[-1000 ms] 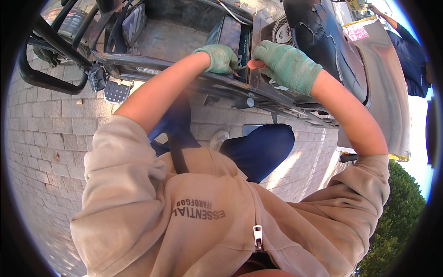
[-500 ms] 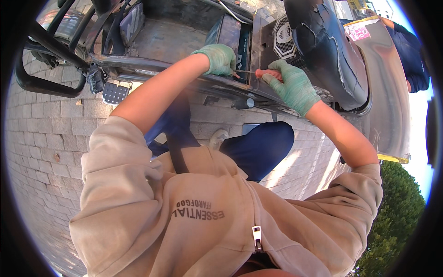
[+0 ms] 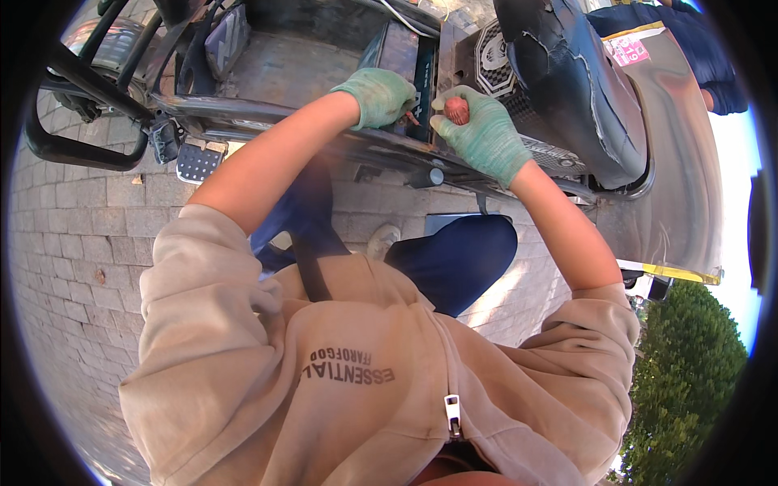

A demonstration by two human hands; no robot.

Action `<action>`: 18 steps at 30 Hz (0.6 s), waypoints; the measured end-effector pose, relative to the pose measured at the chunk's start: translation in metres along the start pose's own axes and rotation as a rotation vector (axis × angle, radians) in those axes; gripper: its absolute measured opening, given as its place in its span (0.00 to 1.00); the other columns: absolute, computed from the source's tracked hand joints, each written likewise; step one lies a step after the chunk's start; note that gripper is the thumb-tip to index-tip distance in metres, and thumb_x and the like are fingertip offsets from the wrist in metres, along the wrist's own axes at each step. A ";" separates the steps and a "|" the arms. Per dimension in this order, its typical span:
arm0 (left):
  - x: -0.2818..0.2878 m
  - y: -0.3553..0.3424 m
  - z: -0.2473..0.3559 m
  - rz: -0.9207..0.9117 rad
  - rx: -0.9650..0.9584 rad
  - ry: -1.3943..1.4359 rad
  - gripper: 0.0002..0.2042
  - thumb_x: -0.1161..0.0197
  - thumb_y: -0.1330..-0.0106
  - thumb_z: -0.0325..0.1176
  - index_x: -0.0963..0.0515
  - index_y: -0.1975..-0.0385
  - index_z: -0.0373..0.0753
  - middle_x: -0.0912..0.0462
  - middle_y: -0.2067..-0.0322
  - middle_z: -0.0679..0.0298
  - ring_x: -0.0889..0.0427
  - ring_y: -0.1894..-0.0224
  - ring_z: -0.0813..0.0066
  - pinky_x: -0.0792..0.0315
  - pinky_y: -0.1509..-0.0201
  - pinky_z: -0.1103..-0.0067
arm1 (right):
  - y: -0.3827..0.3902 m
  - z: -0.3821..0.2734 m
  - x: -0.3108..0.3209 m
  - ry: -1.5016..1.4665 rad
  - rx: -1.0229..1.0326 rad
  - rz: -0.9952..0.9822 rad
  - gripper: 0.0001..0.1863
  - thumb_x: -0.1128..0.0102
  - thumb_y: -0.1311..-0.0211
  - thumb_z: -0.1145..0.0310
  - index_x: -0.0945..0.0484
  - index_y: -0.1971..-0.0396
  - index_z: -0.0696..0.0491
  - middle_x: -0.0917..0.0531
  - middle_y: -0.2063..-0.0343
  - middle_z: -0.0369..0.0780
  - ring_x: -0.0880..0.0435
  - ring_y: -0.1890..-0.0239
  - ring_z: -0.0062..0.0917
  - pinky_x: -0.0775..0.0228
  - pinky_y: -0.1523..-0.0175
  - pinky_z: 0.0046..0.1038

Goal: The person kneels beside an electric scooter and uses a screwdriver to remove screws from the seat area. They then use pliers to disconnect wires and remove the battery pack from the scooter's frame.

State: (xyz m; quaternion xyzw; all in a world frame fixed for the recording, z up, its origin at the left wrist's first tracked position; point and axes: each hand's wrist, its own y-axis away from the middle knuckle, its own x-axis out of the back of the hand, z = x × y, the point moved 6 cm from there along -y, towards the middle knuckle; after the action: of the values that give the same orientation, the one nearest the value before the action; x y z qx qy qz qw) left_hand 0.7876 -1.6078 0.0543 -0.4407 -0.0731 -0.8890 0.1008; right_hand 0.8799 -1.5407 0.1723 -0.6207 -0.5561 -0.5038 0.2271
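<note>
My right hand (image 3: 486, 134), in a green knit glove, is closed around the red handle of a screwdriver (image 3: 457, 110). The handle's end faces up toward me; its shaft is hidden below. Just left of it, my gloved left hand (image 3: 377, 97) is closed at the rim of the vehicle's frame (image 3: 275, 113). A small reddish piece (image 3: 412, 118) shows at its fingertips, too small to name. Between the hands is a narrow slot (image 3: 424, 73) beside a dark box (image 3: 399, 50) that looks like a battery.
A black seat with cracked covering (image 3: 559, 81) rises to the right, with a metal body panel (image 3: 673, 162) beyond it. At the left are a bent black tube bar (image 3: 81, 150) and a foot pedal (image 3: 199, 162). Another person's dark-clothed legs (image 3: 713, 49) show at the upper right.
My right hand has moved slightly left and up, tipping the screwdriver from lying level to nearly end-on. My left hand has barely shifted. The other person has moved at the upper right.
</note>
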 end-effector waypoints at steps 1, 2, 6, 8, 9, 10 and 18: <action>0.001 0.001 0.001 -0.001 0.011 -0.013 0.07 0.40 0.35 0.35 0.17 0.63 0.43 0.14 0.63 0.58 0.17 0.57 0.54 0.24 0.52 0.65 | -0.018 0.007 -0.015 0.033 -0.035 -0.029 0.12 0.35 0.42 0.67 0.19 0.60 0.55 0.16 0.71 0.39 0.21 0.74 0.20 0.27 0.66 0.24; 0.003 0.001 0.001 -0.001 0.027 -0.025 0.08 0.40 0.35 0.36 0.17 0.63 0.43 0.14 0.63 0.58 0.17 0.57 0.54 0.24 0.52 0.65 | -0.030 0.023 -0.026 0.046 -0.182 -0.109 0.11 0.35 0.42 0.66 0.18 0.60 0.54 0.15 0.72 0.39 0.20 0.76 0.21 0.27 0.68 0.26; 0.006 0.001 0.002 -0.028 0.046 -0.103 0.09 0.40 0.34 0.37 0.18 0.61 0.43 0.14 0.63 0.57 0.17 0.57 0.53 0.24 0.53 0.64 | -0.057 0.048 -0.056 -0.095 -0.471 -0.415 0.08 0.38 0.40 0.65 0.18 0.65 0.51 0.13 0.76 0.38 0.16 0.79 0.22 0.29 0.77 0.32; 0.006 0.002 0.000 -0.073 0.060 -0.114 0.09 0.41 0.34 0.38 0.18 0.61 0.43 0.15 0.63 0.57 0.17 0.57 0.53 0.24 0.54 0.63 | -0.061 0.047 -0.063 -0.121 -0.497 -0.470 0.07 0.39 0.38 0.64 0.18 0.64 0.49 0.12 0.77 0.36 0.18 0.83 0.19 0.33 0.81 0.30; 0.007 0.004 -0.001 -0.057 0.046 -0.107 0.09 0.41 0.34 0.38 0.18 0.61 0.43 0.15 0.63 0.57 0.16 0.58 0.53 0.24 0.54 0.63 | -0.061 0.050 -0.061 -0.171 -0.563 -0.458 0.04 0.40 0.37 0.66 0.20 0.66 0.48 0.11 0.74 0.37 0.15 0.80 0.20 0.35 0.83 0.29; 0.009 0.005 -0.001 -0.032 0.027 -0.095 0.09 0.41 0.34 0.38 0.18 0.61 0.43 0.15 0.63 0.56 0.16 0.58 0.52 0.24 0.54 0.63 | -0.061 0.050 -0.062 -0.211 -0.572 -0.450 0.03 0.41 0.37 0.67 0.21 0.68 0.48 0.11 0.73 0.37 0.14 0.79 0.20 0.36 0.84 0.29; 0.010 0.007 -0.001 -0.025 0.008 -0.043 0.09 0.41 0.35 0.36 0.17 0.62 0.42 0.15 0.63 0.55 0.16 0.58 0.53 0.24 0.54 0.64 | -0.063 0.056 -0.073 -0.182 -0.496 -0.440 0.05 0.42 0.35 0.67 0.22 0.70 0.51 0.11 0.73 0.37 0.12 0.76 0.19 0.32 0.82 0.30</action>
State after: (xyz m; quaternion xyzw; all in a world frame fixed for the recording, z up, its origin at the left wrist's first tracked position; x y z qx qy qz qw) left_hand 0.7829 -1.6162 0.0618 -0.4585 -0.0843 -0.8801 0.0896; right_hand 0.8524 -1.5097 0.0694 -0.5645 -0.5552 -0.6033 -0.0956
